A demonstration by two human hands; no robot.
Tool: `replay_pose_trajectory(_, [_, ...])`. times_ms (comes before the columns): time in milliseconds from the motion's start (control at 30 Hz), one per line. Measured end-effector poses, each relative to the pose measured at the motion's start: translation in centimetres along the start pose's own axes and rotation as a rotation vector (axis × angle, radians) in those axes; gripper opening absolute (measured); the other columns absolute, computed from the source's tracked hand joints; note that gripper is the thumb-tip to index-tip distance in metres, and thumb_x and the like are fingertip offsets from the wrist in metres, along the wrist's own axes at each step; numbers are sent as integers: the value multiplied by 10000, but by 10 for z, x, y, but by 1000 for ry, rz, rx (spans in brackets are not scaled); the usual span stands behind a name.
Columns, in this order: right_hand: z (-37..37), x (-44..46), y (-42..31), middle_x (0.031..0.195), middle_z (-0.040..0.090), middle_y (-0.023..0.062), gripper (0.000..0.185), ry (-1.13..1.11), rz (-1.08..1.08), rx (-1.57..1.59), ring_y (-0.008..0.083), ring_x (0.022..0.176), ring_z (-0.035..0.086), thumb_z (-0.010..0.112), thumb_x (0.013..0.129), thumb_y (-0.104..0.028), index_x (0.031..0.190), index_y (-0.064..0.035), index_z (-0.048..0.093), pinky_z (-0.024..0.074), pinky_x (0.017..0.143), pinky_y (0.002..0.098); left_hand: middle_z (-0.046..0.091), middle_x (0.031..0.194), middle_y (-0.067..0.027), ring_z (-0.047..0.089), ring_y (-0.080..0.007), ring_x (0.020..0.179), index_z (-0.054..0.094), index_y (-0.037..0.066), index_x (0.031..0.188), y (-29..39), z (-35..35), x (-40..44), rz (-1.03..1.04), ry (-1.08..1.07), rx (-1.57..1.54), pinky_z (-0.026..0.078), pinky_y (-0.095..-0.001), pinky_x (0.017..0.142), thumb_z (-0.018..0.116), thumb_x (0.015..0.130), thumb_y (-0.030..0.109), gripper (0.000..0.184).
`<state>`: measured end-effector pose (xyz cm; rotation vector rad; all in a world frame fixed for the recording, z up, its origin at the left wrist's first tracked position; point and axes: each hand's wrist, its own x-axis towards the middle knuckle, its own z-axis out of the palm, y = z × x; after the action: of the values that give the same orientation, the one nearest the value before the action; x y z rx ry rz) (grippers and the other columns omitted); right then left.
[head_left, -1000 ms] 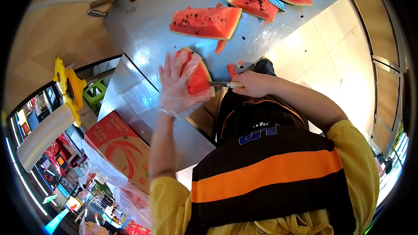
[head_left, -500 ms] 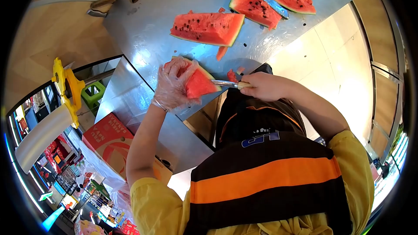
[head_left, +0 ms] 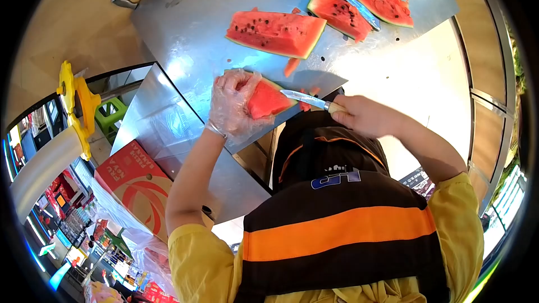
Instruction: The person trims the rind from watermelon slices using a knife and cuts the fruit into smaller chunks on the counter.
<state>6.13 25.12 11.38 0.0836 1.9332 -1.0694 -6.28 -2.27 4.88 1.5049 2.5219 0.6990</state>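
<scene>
Locate melon wedge (head_left: 268, 101) at near edge of desk (head_left: 196, 25), fwd of you; long axis runs fwd-L to near-R. Your gloved L hand (head_left: 230, 104), nearer, curls around its L part; R hand (head_left: 366, 115), closed on knife (head_left: 306, 99), sits R, tip at rind; contact unclear.

Bright light washes a pale tiled floor (head_left: 429, 109) beside the stainless-steel desk (head_left: 196, 33); a green plastic stool (head_left: 112, 113) stands left; brown panels (head_left: 486, 129) line the right.

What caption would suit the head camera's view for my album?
A gloved left hand steadies a watermelon wedge on the metal table while the right hand holds a knife.
</scene>
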Motion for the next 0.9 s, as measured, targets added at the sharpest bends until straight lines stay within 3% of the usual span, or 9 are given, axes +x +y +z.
replay_pose_trajectory(67, [19,-6,-6,810,578,268,281,110,31,38,439,811,567,474,909,-229,975,43,447,443,710,475,486,1026,-97,486,-290,986,570,69,1143,-1,5,-2,-2,42,-3,375,-446,852,739,504,598,846])
replay_pose_trajectory(200, [50,-1,3,754,569,266,270,151,96,186,428,759,572,491,906,-207,932,53,425,438,660,463,490,1006,-78,480,-278,964,574,72,1129,5,11,-2,-34,139,15,366,-441,846,741,513,586,819])
replay_pose_trajectory(400, [79,21,21,735,556,260,254,305,-19,331,427,738,570,491,909,-218,896,21,404,429,641,463,507,1002,-116,501,-310,939,584,82,1100,22,13,4,-176,155,142,383,-441,832,713,602,542,690])
replay_pose_trajectory(533, [105,52,28,765,556,255,277,369,-156,393,421,759,570,493,903,-198,1052,22,414,433,656,448,519,977,-113,499,-304,941,591,117,1085,35,18,6,-331,125,189,370,-450,843,703,615,535,638])
replay_pose_trajectory(600, [107,61,30,814,566,256,335,360,-167,356,413,794,578,497,898,-189,1149,9,397,447,680,445,530,951,-116,502,-309,922,597,151,1070,40,26,5,-428,241,251,367,-453,846,690,619,550,610])
replay_pose_trajectory(700, [91,62,47,823,566,260,319,353,-246,222,417,787,580,492,899,-196,1126,8,400,450,681,458,555,929,-134,536,-302,922,607,144,1060,59,26,10,-614,211,432,373,-458,860,667,637,583,613])
replay_pose_trajectory(733, [82,60,48,790,587,264,390,302,-226,216,425,758,583,505,876,-189,1168,49,402,455,672,466,555,929,-134,536,-302,922,607,144,1060,59,24,9,-609,204,438,373,-458,860,667,637,583,613])
replay_pose_trajectory(833, [69,65,53,729,588,218,311,297,-347,237,413,714,585,503,878,-208,1058,40,450,463,642,448,582,918,-171,583,-314,881,617,106,1060,53,9,16,-637,11,528,429,-446,814,629,672,621,644])
replay_pose_trajectory(900, [68,76,49,707,580,188,282,305,-396,191,394,708,588,486,892,-231,971,39,467,463,639,426,600,902,-197,610,-332,831,616,64,1064,52,-13,33,-778,-333,326,473,-429,752,606,714,616,654])
